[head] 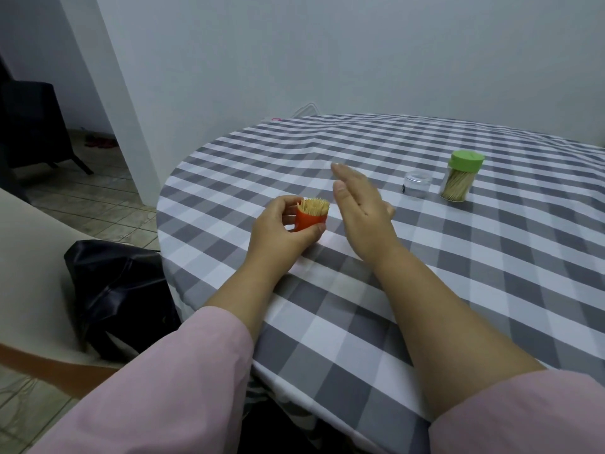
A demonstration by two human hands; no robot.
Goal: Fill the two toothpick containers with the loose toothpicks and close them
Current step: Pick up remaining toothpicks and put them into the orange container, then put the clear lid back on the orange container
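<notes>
Left hand (281, 227) fingers grasp the light orange cap (311, 219) packed with toothpicks (313, 206); right hand (360, 204) is released. Grip cap walls; contents spill easily.

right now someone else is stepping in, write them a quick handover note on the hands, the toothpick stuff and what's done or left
Left hand grips the orange piece, a bundle of toothpicks standing in it.
Right hand is open, holds nothing, fingers straight above the checked tablecloth.
Green-lidded container stands full and closed at far right.
Clear body sits empty beside it, left of it.
Done: the green one. Left: bring the clear body and the orange piece together over the toothpicks and close them.
</notes>
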